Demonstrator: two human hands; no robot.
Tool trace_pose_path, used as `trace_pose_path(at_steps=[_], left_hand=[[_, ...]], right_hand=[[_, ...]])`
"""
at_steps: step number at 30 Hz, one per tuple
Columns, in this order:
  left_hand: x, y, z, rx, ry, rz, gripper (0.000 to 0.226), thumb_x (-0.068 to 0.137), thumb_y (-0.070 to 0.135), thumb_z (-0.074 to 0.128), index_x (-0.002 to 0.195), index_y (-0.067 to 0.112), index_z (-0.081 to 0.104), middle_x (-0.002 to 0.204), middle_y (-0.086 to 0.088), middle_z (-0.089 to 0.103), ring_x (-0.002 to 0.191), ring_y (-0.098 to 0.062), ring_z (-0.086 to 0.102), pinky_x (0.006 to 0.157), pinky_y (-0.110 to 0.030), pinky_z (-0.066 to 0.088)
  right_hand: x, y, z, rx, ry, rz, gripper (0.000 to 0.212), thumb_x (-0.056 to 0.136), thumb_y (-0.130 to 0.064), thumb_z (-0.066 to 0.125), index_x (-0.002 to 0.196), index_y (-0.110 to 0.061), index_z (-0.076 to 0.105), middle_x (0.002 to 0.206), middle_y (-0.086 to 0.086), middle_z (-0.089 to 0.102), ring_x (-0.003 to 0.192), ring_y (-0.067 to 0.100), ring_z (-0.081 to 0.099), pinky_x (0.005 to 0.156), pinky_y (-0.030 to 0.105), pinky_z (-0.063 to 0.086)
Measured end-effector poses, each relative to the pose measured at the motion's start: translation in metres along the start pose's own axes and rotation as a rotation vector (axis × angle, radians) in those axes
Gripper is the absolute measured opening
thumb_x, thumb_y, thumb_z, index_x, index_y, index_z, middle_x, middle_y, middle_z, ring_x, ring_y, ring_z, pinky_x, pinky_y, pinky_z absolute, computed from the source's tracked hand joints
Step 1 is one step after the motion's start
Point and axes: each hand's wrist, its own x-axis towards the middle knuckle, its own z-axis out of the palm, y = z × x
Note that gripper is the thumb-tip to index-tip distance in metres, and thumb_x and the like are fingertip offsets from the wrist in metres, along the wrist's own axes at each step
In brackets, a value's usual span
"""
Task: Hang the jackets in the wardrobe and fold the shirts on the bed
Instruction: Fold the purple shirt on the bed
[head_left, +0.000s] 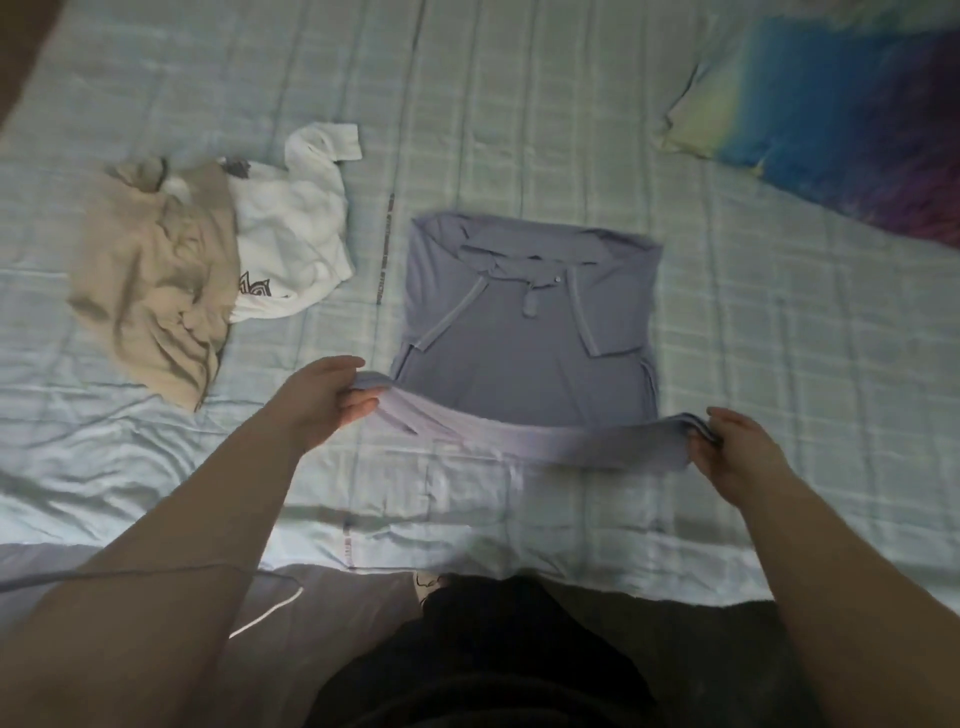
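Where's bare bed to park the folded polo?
Free: the sheet right of the lavender polo, below the colourful pillow; also the far strip above the polo. Crowded: left, where the beige garment and white shirt lie bunched together.

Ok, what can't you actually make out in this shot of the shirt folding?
Head view only:
- White shirt: its print is partly covered by the beige garment and too small to read.
- Blue polo shirt: its lifted hem between the left hand and right hand is motion-blurred.
- Colourful pillow: cut off by the right edge.
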Motion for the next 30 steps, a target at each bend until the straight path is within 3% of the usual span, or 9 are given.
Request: trace_pose_path(at_steps=[2,5,9,15,17,20,24,27,30], left_hand=[[0.024,0.026,0.022,0.004,0.009,0.007,0.011,0.099,0.001,0.05,0.103,0.007,0.059,0.099,-0.022,0.071,0.089,-0.033,0.074,0.071,-0.037,0.062],[0.069,0.061,0.053,-0.004,0.058,0.012,0.008,0.099,0.007,0.052,0.099,0.008,0.06,0.099,-0.018,0.07,0.083,-0.028,0.075,0.07,-0.037,0.061],[0.131,0.1,0.081,-0.133,0.027,-0.038,0.019,0.099,0.01,0.043,0.083,0.01,0.053,0.077,-0.01,0.059,0.073,-0.023,0.064,0.066,-0.032,0.062],[0.243,0.125,0.097,-0.187,0.091,0.02,0.022,0.098,0.018,0.052,0.084,0.006,0.063,0.086,-0.014,0.063,0.078,-0.028,0.068,0.067,-0.04,0.062],[0.273,0.129,0.104,-0.203,0.045,0.033,0.013,0.09,0.016,0.064,0.082,0.006,0.063,0.087,-0.015,0.059,0.078,-0.028,0.062,0.075,-0.043,0.062],[0.305,0.137,0.11,-0.208,-0.064,0.066,0.034,0.048,0.017,0.09,0.072,0.007,0.068,0.083,-0.014,0.053,0.079,-0.028,0.052,0.08,-0.044,0.06],[0.338,0.137,0.114,-0.232,-0.002,0.06,0.002,0.083,0.007,0.064,0.083,0.008,0.062,0.096,-0.021,0.071,0.11,-0.034,0.065,0.088,-0.043,0.057],[0.343,0.129,0.12,-0.242,0.011,0.138,0.006,0.095,0.007,0.052,0.099,0.011,0.054,0.126,-0.025,0.06,0.117,-0.033,0.061,0.095,-0.042,0.05],[0.335,0.109,0.129,-0.004,0.047,0.406,0.038,0.078,0.007,0.059,0.114,0.017,0.051,0.118,-0.014,0.062,0.114,-0.029,0.061,0.097,-0.035,0.049]], right_hand=[[0.024,-0.032,0.023,0.051,-0.014,-0.003,0.019,0.101,-0.003,0.046,0.096,-0.014,0.06,0.09,0.013,0.059,0.055,0.015,0.067,0.05,0.022,0.055],[0.064,-0.076,0.06,0.106,-0.04,-0.007,0.017,0.101,-0.006,0.049,0.114,-0.007,0.059,0.093,0.012,0.061,0.054,0.012,0.069,0.051,0.021,0.056],[0.113,-0.123,0.111,0.082,-0.078,-0.055,0.041,0.099,-0.011,0.052,0.139,-0.004,0.046,0.101,0.005,0.059,0.08,0.013,0.065,0.069,0.024,0.058],[0.208,-0.145,0.169,0.106,-0.054,-0.056,0.038,0.102,-0.008,0.048,0.14,-0.003,0.047,0.114,0.006,0.058,0.085,0.011,0.06,0.056,0.015,0.055],[0.231,-0.146,0.184,0.105,-0.045,-0.093,0.04,0.099,-0.012,0.052,0.139,-0.005,0.048,0.109,0.004,0.058,0.086,0.011,0.061,0.061,0.016,0.056],[0.258,-0.148,0.2,0.179,-0.054,-0.119,0.022,0.099,-0.016,0.052,0.12,-0.013,0.055,0.104,0.0,0.064,0.09,0.008,0.063,0.063,0.014,0.053],[0.286,-0.152,0.212,0.331,-0.087,-0.123,0.012,0.101,-0.015,0.048,0.098,-0.014,0.059,0.088,-0.004,0.071,0.088,0.005,0.071,0.062,0.015,0.055],[0.293,-0.144,0.217,0.4,-0.092,-0.2,0.03,0.096,-0.024,0.059,0.125,-0.016,0.054,0.123,0.014,0.061,0.109,0.023,0.065,0.076,0.028,0.06],[0.299,-0.13,0.222,0.091,-0.151,-0.397,0.056,0.072,-0.025,0.081,0.122,-0.025,0.055,0.122,0.013,0.063,0.102,0.015,0.068,0.093,0.027,0.054]])
